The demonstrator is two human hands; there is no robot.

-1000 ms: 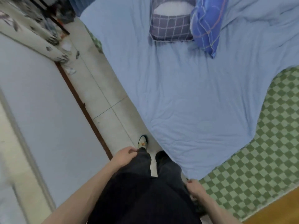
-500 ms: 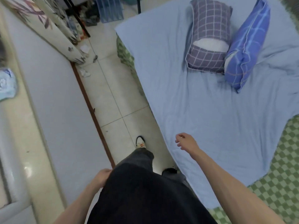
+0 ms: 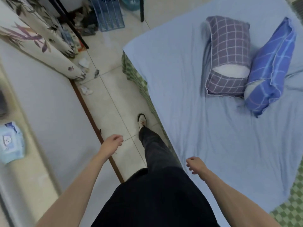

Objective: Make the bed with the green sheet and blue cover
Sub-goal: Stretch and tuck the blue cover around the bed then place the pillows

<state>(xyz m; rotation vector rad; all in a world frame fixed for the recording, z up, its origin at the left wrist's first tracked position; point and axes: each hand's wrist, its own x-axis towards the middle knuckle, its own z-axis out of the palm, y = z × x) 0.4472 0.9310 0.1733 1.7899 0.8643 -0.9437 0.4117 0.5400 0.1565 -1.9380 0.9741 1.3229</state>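
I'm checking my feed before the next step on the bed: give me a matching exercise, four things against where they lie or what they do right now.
Things:
1. blue cover
2. green sheet
3. purple checked pillow
4. right hand

States:
A. lies on the cover, beside the blue pillow
B. hangs over the cover's near edge, holding nothing
C. spread over most of the bed
D. shows at the bed's side and near corner

Pairs: 1-C, 2-D, 3-A, 4-B

no readable text, labels or numbers show on anything here.
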